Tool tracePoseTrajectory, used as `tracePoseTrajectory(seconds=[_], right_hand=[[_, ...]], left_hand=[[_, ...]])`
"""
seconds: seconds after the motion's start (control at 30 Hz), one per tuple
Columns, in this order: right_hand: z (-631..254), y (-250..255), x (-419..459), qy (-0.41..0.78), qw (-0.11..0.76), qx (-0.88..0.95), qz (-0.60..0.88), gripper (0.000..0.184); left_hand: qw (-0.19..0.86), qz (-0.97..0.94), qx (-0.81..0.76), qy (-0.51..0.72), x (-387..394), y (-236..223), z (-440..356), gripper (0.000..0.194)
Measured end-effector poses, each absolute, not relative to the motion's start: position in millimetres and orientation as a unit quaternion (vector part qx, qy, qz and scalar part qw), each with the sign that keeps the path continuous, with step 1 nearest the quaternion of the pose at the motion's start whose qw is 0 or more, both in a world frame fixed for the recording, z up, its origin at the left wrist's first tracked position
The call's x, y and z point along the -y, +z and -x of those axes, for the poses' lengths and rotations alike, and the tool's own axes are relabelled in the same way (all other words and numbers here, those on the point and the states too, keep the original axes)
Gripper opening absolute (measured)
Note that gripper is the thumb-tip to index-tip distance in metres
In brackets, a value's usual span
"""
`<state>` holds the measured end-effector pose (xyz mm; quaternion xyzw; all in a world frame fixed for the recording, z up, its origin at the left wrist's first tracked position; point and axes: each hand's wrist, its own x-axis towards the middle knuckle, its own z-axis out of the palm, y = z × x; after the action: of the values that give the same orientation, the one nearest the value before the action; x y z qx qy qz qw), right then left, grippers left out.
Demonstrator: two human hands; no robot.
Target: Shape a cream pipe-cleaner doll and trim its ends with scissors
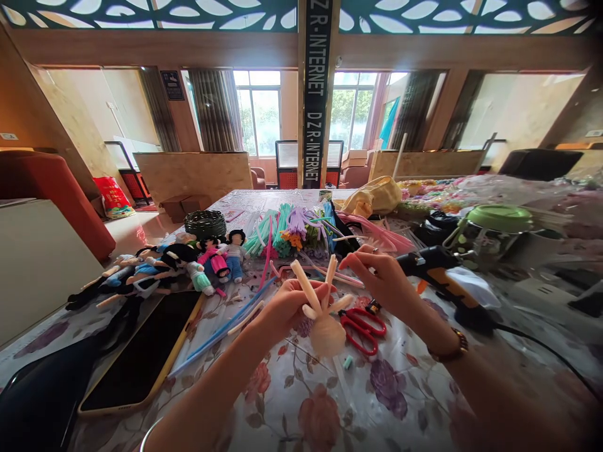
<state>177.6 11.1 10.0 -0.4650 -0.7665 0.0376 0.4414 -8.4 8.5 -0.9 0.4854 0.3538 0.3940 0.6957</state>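
Note:
My left hand (288,306) grips a cream pipe-cleaner doll body (324,326) with a round head hanging down and several limbs sticking up. My right hand (382,279) pinches a thin pink pipe cleaner (325,269) next to the figure's upper limbs. Both hands hover just above the floral tablecloth (367,389). Red-handled scissors (362,325) lie on the cloth right under my right hand.
A phone in a yellow case (141,358) lies at the left. Finished little dolls (188,260) lie in a row behind it. Bundles of coloured pipe cleaners (287,229) sit further back. A glue gun (443,276) and a green-lidded jar (494,229) stand at the right.

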Motion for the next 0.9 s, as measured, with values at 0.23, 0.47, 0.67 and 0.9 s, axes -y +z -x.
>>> tracePoseTrajectory(seconds=[0.23, 0.47, 0.67, 0.9], right_hand=[[-169.3, 9.5, -8.3, 0.151, 0.465, 0.756, 0.435, 0.022], [-171.3, 14.6, -10.1, 0.239, 0.634, 0.638, 0.365, 0.018], [-175.9, 12.1, -14.4, 0.242, 0.700, 0.553, 0.383, 0.016], [-167.5, 12.5, -5.7, 0.174, 0.541, 0.683, 0.458, 0.038]], left_hand=[[0.696, -0.487, -0.351, 0.395, -5.8, 3.1, 7.6, 0.028], [0.697, -0.488, -0.350, 0.392, -8.0, -1.5, 8.8, 0.034], [0.687, -0.503, -0.358, 0.384, -10.8, -6.7, 9.8, 0.029], [0.593, -0.557, -0.366, 0.452, -5.7, -0.2, 7.7, 0.024]])
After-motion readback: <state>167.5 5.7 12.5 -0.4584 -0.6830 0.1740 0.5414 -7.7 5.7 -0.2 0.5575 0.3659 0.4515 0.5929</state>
